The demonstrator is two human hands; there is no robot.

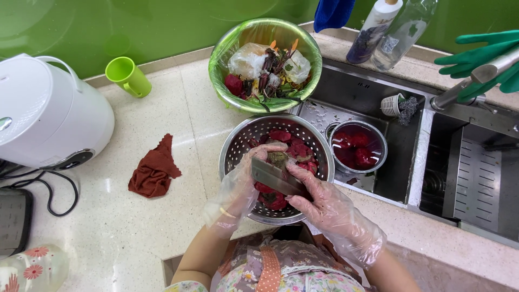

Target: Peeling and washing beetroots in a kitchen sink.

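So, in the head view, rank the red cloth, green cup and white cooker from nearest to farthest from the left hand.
From the left hand:
1. Red cloth, on the counter just left of it.
2. Green cup, farther back and left, near the wall.
3. White cooker, at the far left edge.

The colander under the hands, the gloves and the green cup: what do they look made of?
Colander: likely stainless steel, shiny grey, punched with rows of small holes. Gloves on the left hand and right hand: thin clear plastic film, loose and wrinkled, with the hands showing through. Green cup: probably plastic, opaque, smooth, even lime colour, with a moulded handle.
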